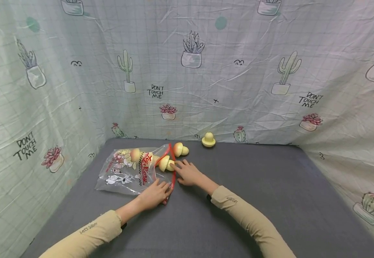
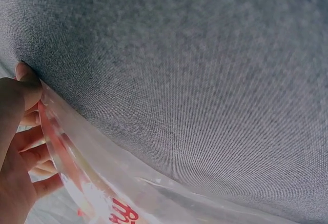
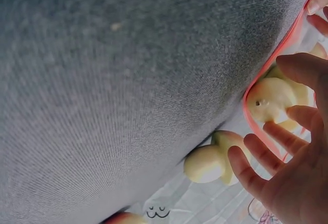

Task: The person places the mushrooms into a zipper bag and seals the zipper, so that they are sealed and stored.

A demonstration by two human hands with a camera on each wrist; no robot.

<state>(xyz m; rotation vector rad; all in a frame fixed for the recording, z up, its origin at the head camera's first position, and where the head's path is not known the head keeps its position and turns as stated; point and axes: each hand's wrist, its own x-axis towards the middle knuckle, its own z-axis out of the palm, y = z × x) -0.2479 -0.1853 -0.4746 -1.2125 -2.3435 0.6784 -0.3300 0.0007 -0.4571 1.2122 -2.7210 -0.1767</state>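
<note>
A clear plastic bag [image 1: 122, 182] with a red zip edge and printed cartoon figures lies on its side at the left, its mouth facing right. My left hand [image 1: 154, 195] pinches the near corner of that edge between thumb and fingers; the left wrist view shows the red strip [image 2: 46, 126] running from the grip. Several yellowish mushroom-shaped pieces show through the plastic. One toy mushroom [image 1: 163, 163] lies right in the mouth, stem outward. Beside it is my right hand [image 1: 191, 173], fingers spread and slightly bent, fingertips at the stem [image 3: 267, 100].
Just beyond the bag's mouth lies another toy mushroom [image 1: 178, 149]. Farther back, by the cloth wall, a third toy mushroom [image 1: 208, 140] stands cap down. Grey fabric covers the table [image 1: 271, 200], and a printed curtain [image 1: 219, 93] encloses its back and sides.
</note>
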